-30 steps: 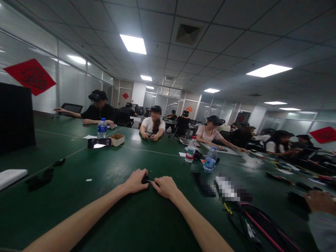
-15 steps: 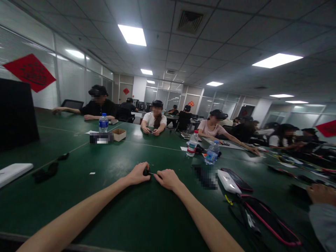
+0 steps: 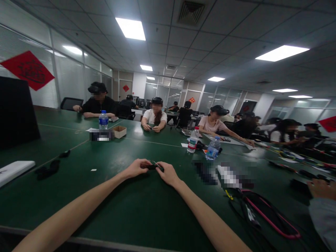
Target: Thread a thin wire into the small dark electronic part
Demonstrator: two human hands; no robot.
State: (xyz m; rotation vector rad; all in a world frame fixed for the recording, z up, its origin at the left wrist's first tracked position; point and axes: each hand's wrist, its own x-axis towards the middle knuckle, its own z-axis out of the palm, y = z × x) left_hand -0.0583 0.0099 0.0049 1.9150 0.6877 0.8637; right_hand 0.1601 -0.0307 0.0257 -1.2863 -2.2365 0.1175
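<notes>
My left hand [image 3: 138, 168] is closed on a small black object [image 3: 151, 167], whose end pokes out toward the right hand. What kind of object it is I cannot make out. My right hand [image 3: 167, 172], also closed, pinches a thin, light metallic rod [image 3: 156, 164] with a dark end near the palm, tilted up to the left. The two hands almost meet low over the green table [image 3: 126, 210]. Fingers cover much of both items.
Right of my hands stand two water bottles [image 3: 193, 140], with blurred items and a looped pink-and-black cable [image 3: 270, 213] nearer me. A small open box [image 3: 119, 132] and another bottle [image 3: 103, 120] are at the left. A co-worker's hand [image 3: 321, 190] rests at the right edge.
The thin rod pointed sideways at the left hand's black object; now it slants upward in my right hand. More of the black object shows between the hands, which have shifted slightly up.
</notes>
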